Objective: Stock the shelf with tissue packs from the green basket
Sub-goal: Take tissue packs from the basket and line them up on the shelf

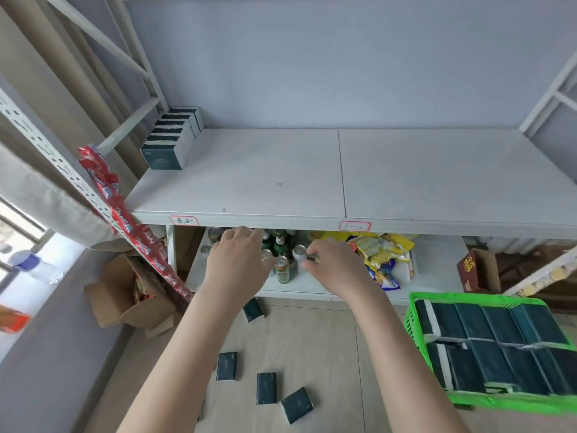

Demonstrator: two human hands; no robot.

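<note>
Hanging down the left upright of the shelf (406, 182) is a red snack strip (125, 220), with an open cardboard box (125, 304) on the floor beneath it; on the upper board, at the far left corner, a row of tissue packs (170, 137) stands on edge, packed tight together; nearer, on the wooden floor, several loose packs (227, 366) lie scattered flat, well apart from the basket. The person's left hand (237, 260) reaches toward the lower board, its fingers fairly straight and relaxed, holding nothing that I can see; just right of it stand cans and bottles (282, 270). The right hand (337, 267) is beside those cans with its fingers bent; I cannot tell whether they pinch anything. Further right lie yellow snack bags (381, 248); at the near right the green basket (415, 326) sits full of dark packs (487, 339) in rows; beyond it stands a brown box (468, 270).
</note>
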